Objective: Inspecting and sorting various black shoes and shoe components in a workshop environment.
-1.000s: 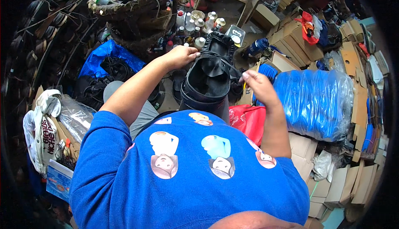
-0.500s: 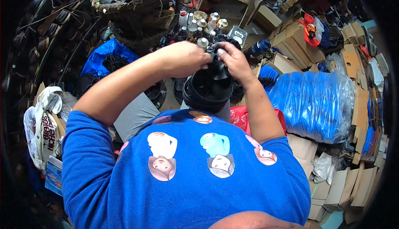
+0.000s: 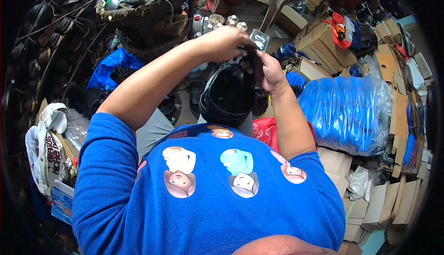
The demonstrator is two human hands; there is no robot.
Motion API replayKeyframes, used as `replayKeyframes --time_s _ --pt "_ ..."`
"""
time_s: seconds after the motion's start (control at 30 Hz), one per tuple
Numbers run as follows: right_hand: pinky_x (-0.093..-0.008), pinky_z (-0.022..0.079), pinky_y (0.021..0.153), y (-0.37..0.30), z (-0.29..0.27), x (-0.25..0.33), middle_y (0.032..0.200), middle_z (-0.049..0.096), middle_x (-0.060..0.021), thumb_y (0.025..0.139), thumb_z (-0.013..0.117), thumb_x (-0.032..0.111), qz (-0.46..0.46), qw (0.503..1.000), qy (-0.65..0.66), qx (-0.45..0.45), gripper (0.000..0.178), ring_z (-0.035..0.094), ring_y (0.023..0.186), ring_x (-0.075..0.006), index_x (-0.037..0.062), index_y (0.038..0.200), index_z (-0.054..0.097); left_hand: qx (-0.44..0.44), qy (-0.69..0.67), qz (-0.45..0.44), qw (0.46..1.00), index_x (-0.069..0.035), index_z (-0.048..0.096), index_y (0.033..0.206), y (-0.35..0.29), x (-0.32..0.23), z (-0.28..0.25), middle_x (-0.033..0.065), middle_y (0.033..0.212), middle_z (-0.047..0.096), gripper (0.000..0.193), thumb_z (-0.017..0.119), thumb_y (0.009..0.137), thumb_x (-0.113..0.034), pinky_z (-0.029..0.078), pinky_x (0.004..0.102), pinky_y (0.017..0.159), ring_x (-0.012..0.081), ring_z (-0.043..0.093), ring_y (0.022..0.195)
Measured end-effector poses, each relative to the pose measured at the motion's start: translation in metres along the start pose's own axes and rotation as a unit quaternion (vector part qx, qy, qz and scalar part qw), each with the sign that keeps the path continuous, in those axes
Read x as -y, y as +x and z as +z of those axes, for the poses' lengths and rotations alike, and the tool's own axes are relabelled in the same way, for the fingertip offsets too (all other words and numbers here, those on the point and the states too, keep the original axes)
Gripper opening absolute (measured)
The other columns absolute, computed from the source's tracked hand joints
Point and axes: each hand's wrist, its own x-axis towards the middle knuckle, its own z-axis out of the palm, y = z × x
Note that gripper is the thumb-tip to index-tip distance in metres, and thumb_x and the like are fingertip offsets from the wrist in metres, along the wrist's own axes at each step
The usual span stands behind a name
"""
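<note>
Clutter crowds every side of this workshop floor: flattened cardboard boxes (image 3: 323,33) stacked to the right, a big bundle wrapped in blue plastic (image 3: 351,111) just beside the person's right elbow, a low round table (image 3: 143,10) heaped with tools and wires ahead, and a row of small bottles (image 3: 222,21) behind it. Dark sandals (image 3: 196,95) lie on the bare floor near the knees, and a white printed bag (image 3: 46,148) slumps at the left. Seated in a blue shirt (image 3: 208,195), the person holds a black shoe (image 3: 229,93) over the lap, toe end toward the body. Both hands meet at its far end: the left hand (image 3: 222,42) is curled over from above, fingers closed around a dark strap or upper piece, while the right hand (image 3: 268,70) pinches the same piece from the side, thumb and fingers narrow and pressed together. It looks to me like a fitting step, the strap being worked or pulled into place on the shoe. Going on would call for a firm, steady pull with the shoe braced against the lap so it does not twist. Whether glue or thread is involved I cannot tell; the fingers hide the joint.
</note>
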Motion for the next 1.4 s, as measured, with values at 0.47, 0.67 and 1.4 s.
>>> replayKeyframes --time_s 0.47,0.67,1.4 --pt "-0.0295 0.052 0.071 -0.001 0.007 0.000 0.090 0.063 -0.0075 0.086 0.060 0.019 -0.026 0.991 -0.125 -0.037 0.024 0.060 0.080 -0.0153 -0.0019 0.097 0.061 -0.104 -0.095 -0.081 0.987 -0.004 0.061 0.084 -0.020 0.002 0.011 0.0145 0.080 0.061 0.020 0.068 0.066 -0.008 0.046 0.0347 0.069 0.0291 0.060 0.080" --pt "-0.0304 0.052 0.071 -0.005 -0.006 0.008 0.088 0.062 -0.0075 0.083 0.062 0.013 -0.010 0.996 -0.045 -0.079 0.015 0.061 0.078 -0.0180 0.0013 0.092 0.060 -0.045 -0.340 -0.222 0.912 -0.004 0.060 0.091 -0.031 0.009 0.013 0.0071 0.083 0.063 0.020 0.068 0.073 -0.008 0.047 0.0289 0.073 0.0144 0.059 0.081" --pt "-0.0228 0.043 0.069 -0.016 -0.005 -0.003 0.080 0.051 0.0015 0.072 0.065 0.001 -0.183 0.910 -0.367 -0.068 0.023 0.050 0.077 -0.0070 0.0049 0.089 0.051 -0.018 0.116 -0.007 0.993 -0.005 0.060 0.100 -0.017 -0.009 0.031 0.0138 0.086 0.058 0.025 0.060 0.076 -0.011 0.047 0.0376 0.076 0.0315 0.058 0.082"
